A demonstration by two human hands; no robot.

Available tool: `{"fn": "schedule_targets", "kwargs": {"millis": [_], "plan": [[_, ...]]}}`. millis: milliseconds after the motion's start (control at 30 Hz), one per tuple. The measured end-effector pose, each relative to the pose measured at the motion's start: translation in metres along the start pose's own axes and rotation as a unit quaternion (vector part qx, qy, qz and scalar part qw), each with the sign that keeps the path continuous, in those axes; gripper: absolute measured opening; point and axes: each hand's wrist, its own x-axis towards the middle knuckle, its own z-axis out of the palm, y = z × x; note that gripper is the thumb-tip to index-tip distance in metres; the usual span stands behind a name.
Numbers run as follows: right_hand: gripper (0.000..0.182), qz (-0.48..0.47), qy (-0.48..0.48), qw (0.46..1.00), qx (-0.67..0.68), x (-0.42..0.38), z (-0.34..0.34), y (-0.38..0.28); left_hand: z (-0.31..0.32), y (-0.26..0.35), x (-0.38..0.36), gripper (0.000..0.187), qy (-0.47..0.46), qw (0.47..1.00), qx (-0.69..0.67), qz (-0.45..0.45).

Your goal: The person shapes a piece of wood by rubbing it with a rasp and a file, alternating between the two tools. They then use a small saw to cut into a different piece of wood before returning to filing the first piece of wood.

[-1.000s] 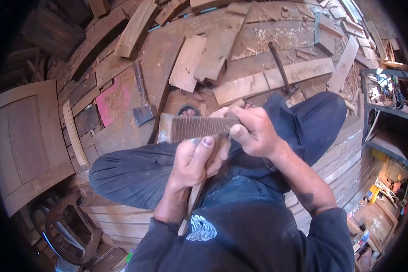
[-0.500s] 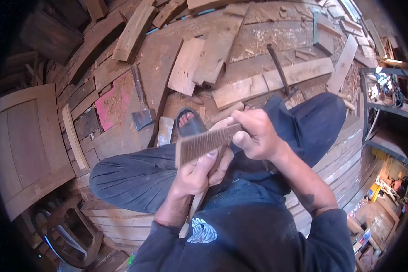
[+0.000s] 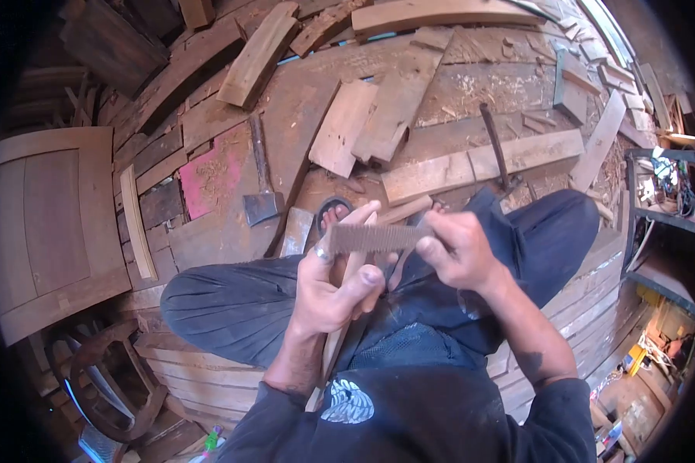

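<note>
My left hand (image 3: 330, 287) grips a long thin wooden strip (image 3: 330, 351) that runs from my chest up past my fingers. My right hand (image 3: 459, 251) holds the right end of a flat, rough-faced rasp (image 3: 372, 238). The rasp lies level across the strip's upper end, against my left fingertips. Both hands are above my crossed legs in dark trousers (image 3: 232, 301). A sandalled foot (image 3: 333, 212) shows just beyond the rasp.
A hatchet (image 3: 261, 202) lies on the plank floor to the front left, beside a pink board (image 3: 208, 181). A dark metal bar (image 3: 496, 147) rests on loose planks (image 3: 479, 163) ahead. A panelled door (image 3: 50, 224) lies at left, a metal shelf (image 3: 664, 208) at right.
The rasp has swung from tilted to level and sits higher on the strip's end. My left fingers have opened upward along the strip. The view has shifted slightly.
</note>
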Motion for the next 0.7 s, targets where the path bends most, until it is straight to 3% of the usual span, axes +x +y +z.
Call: {"fn": "schedule_targets", "kwargs": {"millis": [133, 233, 433, 567, 633, 700], "plan": [[0.035, -0.008, 0.008, 1.0, -0.018, 0.013, -0.007, -0.012, 0.003, -0.008, 0.001, 0.074, 0.043, 0.999, -0.013, 0.003], [0.033, -0.023, 0.021, 0.999, -0.024, 0.012, -0.009, -0.006, -0.007, -0.005, 0.003, 0.06, -0.002, 0.999, 0.035, 0.031], [0.028, 0.016, 0.008, 1.0, 0.022, 0.013, -0.009, -0.011, 0.006, -0.011, 0.006, 0.052, -0.077, 0.997, -0.008, 0.023], [0.034, 0.044, -0.017, 0.999, 0.017, -0.002, -0.01, 0.004, 0.004, 0.001, 0.003, 0.058, 0.011, 1.0, 0.0, 0.005], [0.033, 0.017, -0.005, 0.999, 0.03, 0.006, -0.009, -0.001, 0.002, -0.016, 0.007, 0.052, -0.042, 0.993, 0.104, 0.038], [0.031, 0.012, 0.008, 0.998, 0.053, 0.013, -0.009, -0.015, 0.015, -0.02, 0.0, 0.051, -0.068, 0.997, 0.013, 0.013]]}}
